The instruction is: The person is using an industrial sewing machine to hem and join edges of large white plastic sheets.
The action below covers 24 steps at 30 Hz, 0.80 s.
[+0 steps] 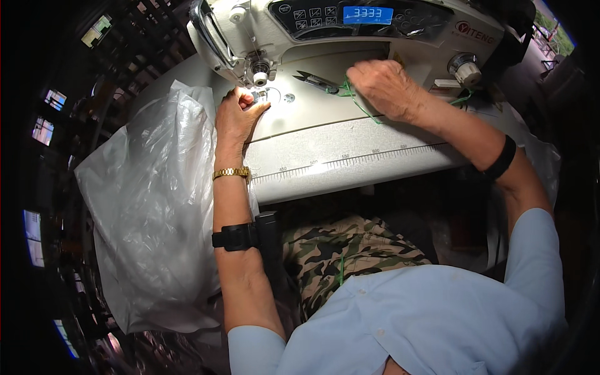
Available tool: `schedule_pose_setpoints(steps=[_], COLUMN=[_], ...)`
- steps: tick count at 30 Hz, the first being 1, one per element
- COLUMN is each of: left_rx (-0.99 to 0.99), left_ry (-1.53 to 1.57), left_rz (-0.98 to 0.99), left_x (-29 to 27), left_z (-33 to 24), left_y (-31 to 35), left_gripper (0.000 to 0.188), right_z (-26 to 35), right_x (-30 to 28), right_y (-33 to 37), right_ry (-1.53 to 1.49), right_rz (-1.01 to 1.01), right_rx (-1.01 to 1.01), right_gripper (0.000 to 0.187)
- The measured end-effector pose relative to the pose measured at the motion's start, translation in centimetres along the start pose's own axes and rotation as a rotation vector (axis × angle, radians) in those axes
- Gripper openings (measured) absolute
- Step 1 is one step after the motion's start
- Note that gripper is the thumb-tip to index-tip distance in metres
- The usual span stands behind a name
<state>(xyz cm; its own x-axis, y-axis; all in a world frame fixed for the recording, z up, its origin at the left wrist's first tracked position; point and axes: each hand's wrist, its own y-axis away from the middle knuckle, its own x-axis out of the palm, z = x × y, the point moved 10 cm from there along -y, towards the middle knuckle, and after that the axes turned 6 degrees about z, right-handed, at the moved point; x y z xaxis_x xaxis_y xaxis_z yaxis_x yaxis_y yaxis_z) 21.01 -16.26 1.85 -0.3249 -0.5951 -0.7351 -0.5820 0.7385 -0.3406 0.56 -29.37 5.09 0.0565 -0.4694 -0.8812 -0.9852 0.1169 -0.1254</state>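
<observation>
At the needle end of a white sewing machine [375, 34], my left hand [237, 112] is closed, its thumb and curled fingertips beside the presser foot [262, 95]. Anything pinched there is too small to tell. My right hand [387, 87] is curled closed over the right part of the machine bed [300, 119]. Its fingertips are beside the green end of a pair of dark thread snips [315, 82], whose blades point left. A green cord [361, 107] loops below that hand. What its fingers hold, if anything, is hidden.
A large translucent plastic sheet or bag [162, 212] hangs at the left against my left forearm. Along the table's front edge runs a printed ruler [325, 164]. A white knob [465, 70] sits on the machine's right end, and a lamp lights the needle area.
</observation>
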Motion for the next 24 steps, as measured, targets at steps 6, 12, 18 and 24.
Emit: schedule_pose_setpoints(steps=[6,12,18,24], left_rx=[-0.020,0.022,-0.011,-0.014], left_ry=[-0.025,-0.033,-0.013,0.006], left_rz=[0.023,0.010,0.025,0.021], left_x=[0.3,0.1,0.3,0.3], left_z=[0.9,-0.4,0.2,0.5], left_y=[0.0,-0.3,-0.5,-0.5], left_gripper=[0.043,0.045,0.045,0.045], right_z=[1.5,2.6,3.7,4.0], right_x=[-4.9,-1.9,-1.2,-0.9], right_y=[-0.3,-3.3,-4.4,-4.9], right_ry=[-0.921,-1.168,-1.171,-1.150], right_rz=[-0.448,-0.396,-0.458,-0.409], right_rx=[0.081,0.222,0.199,0.220], right_gripper=[0.022,0.023,0.023,0.023])
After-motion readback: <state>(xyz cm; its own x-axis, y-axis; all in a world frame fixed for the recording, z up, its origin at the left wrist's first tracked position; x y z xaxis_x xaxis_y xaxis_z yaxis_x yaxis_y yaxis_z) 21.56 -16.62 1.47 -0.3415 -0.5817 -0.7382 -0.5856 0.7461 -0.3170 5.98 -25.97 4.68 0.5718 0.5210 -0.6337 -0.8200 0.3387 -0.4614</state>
